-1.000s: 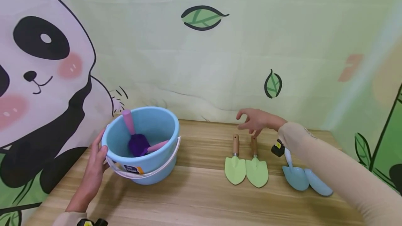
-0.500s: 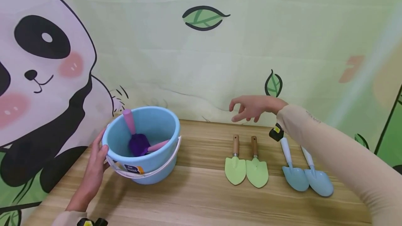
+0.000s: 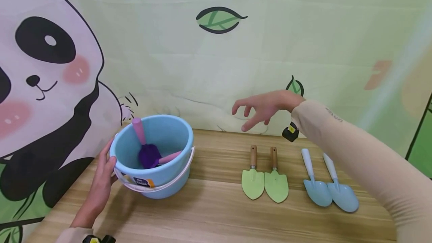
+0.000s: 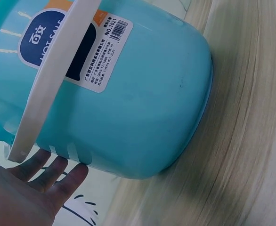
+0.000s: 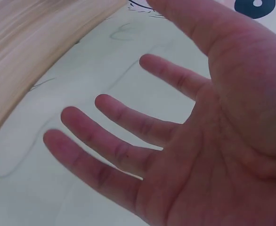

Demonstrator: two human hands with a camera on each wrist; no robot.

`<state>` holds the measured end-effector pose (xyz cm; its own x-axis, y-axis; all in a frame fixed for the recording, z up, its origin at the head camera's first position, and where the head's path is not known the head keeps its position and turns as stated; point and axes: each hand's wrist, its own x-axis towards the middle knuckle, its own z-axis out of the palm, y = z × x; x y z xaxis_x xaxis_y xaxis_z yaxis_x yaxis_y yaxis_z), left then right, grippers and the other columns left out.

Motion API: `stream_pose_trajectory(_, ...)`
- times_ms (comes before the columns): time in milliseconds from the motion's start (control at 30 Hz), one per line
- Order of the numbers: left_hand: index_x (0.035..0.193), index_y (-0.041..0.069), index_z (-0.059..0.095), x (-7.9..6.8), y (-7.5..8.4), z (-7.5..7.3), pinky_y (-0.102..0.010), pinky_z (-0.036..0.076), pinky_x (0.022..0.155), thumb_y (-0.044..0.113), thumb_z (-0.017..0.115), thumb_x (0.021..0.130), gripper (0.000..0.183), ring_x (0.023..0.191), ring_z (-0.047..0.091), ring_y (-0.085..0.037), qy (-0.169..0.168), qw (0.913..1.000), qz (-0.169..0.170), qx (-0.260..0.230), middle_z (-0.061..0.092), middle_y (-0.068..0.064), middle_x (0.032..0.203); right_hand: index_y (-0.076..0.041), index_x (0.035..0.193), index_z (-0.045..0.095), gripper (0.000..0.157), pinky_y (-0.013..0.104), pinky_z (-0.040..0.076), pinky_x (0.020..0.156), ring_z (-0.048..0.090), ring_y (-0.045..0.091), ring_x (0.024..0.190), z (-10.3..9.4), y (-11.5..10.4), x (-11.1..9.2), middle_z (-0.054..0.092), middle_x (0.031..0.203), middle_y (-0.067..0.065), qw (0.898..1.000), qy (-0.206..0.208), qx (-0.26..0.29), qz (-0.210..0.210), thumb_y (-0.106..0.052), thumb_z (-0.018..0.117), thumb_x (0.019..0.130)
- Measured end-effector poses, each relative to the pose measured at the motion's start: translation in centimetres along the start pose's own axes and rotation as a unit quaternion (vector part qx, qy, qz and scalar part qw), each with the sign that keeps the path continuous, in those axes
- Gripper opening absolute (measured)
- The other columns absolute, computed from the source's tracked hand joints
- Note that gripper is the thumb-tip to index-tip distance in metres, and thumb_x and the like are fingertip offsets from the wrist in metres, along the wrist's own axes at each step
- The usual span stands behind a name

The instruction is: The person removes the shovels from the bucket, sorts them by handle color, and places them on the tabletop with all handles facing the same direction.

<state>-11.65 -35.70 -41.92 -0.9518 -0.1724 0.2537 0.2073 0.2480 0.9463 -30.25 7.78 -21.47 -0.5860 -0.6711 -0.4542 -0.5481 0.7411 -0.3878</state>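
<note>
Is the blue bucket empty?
No, not empty: two pink handles and a purple blade show inside the bucket.

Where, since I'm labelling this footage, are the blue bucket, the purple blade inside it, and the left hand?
Blue bucket (image 4: 142,103): left wrist view, middle of outer wall.
Purple blade (image 3: 148,156): head view, broad face.
Left hand (image 3: 100,177): head view, between wrist and fingers.

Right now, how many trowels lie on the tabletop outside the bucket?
4: left green trowel and right green trowel, right of the bucket; left blue trowel and right blue trowel, farther right. The sleeve could hide more.
</note>
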Motion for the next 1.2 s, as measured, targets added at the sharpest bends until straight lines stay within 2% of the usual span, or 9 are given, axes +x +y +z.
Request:
stream_pose_trajectory(233,0.165,0.038,0.010,0.0,-0.1,-0.1,-0.080,0.023,0.104,0.043,0.027,0.109,0.058,0.140,0.029,-0.033,0.001,1.0000,-0.003,0.001,0.010,-0.007,0.167,-0.034,0.148,0.040,0.069,0.042,0.058,0.086,0.061,0.026,0.119,-0.8,-1.7,-0.3,0.040,0.152,0.013,1.000,-0.011,-0.011,-0.013,-0.046,0.077,0.091)
stream_pose_trajectory(567,0.164,0.040,0.011,-0.1,-0.2,-0.1,-0.079,0.023,0.106,0.041,0.026,0.110,0.057,0.139,0.032,-0.026,-0.001,1.0000,0.000,0.004,0.014,-0.006,0.166,-0.038,0.147,0.041,0.070,0.042,0.058,0.085,0.061,0.023,0.118,-1.9,-5.6,0.7,0.045,0.148,0.007,0.998,-0.015,-0.048,-0.025,-0.047,0.079,0.089)
stream_pose_trajectory(867,0.163,0.043,0.012,-0.1,-0.2,0.1,-0.081,0.022,0.105,0.042,0.027,0.110,0.055,0.142,0.027,-0.033,0.003,1.0000,0.000,-0.005,0.012,-0.004,0.167,-0.038,0.144,0.044,0.066,0.038,0.059,0.084,0.062,0.024,0.114,-3.1,-9.2,1.7,0.052,0.138,0.003,0.997,-0.020,-0.072,-0.030,-0.046,0.079,0.089)
stream_pose_trajectory(1067,0.164,0.040,0.012,-0.1,-0.1,0.0,-0.080,0.022,0.106,0.042,0.027,0.110,0.057,0.141,0.029,-0.031,0.003,1.0000,0.002,-0.008,0.013,-0.004,0.167,-0.039,0.141,0.046,0.062,0.036,0.059,0.084,0.063,0.025,0.112,-3.5,-10.6,2.7,0.055,0.134,0.001,0.997,-0.024,-0.065,-0.033,-0.046,0.079,0.089)
stream_pose_trajectory(1200,0.163,0.042,0.013,0.0,-0.1,0.0,-0.080,0.022,0.106,0.042,0.028,0.109,0.056,0.141,0.029,-0.030,0.002,1.0000,0.006,-0.006,0.015,-0.004,0.166,-0.040,0.140,0.046,0.061,0.034,0.059,0.083,0.064,0.023,0.112,-3.6,-11.3,3.5,0.056,0.132,0.001,0.997,-0.026,-0.063,-0.040,-0.047,0.079,0.089)
